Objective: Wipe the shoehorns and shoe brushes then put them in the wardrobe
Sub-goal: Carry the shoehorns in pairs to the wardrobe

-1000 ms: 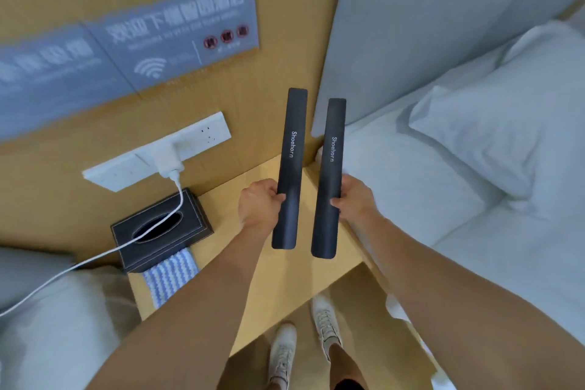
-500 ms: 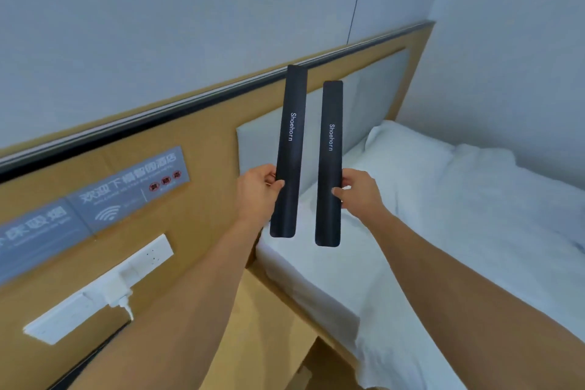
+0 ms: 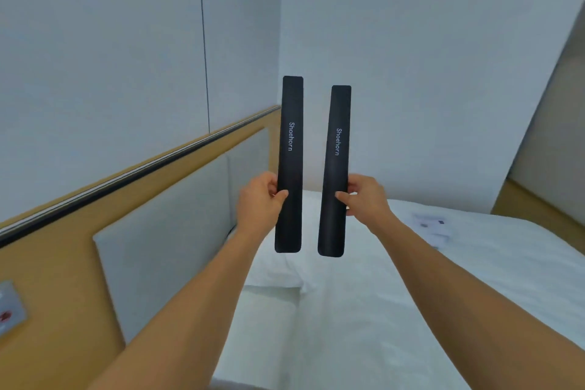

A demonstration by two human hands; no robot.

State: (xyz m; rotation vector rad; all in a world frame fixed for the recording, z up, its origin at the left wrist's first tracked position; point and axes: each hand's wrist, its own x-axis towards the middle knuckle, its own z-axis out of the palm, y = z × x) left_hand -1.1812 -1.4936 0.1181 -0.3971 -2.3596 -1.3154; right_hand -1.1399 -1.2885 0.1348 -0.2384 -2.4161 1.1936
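Pale grey walls (image 3: 110,41) and a white bed (image 3: 364,310) fill most of the view, with a tan wooden headboard panel (image 3: 57,263) and its grey padded cushion (image 3: 164,225) running along the left edge of the bed. Some small printed cards (image 3: 432,225) lie on the sheet over toward the right side, too blurry to read.

Both arms are stretched out in front, each holding up one shoehorn. The left hand (image 3: 259,199) pinches the left shoehorn (image 3: 289,165) a bit below its middle, thumb across the front and fingers tucked behind. The right hand (image 3: 364,196) does the same with the right shoehorn (image 3: 335,171). They're held upright, side by side, close but not touching, up in the air above the pillow (image 3: 275,266) end of the bed rather than resting on anything.

My guess is they're held apart and face-on like this to look them over, or just to carry them without knocking together. No cloth or wardrobe in view, so I can't tell whether they've been wiped.

Looks-wise: long, flat, matte black strips with rounded corners, each printed "Shoehorn" in small white letters along its length. They look slightly wider at the bottom end. No obvious dust or marks that I can make out.
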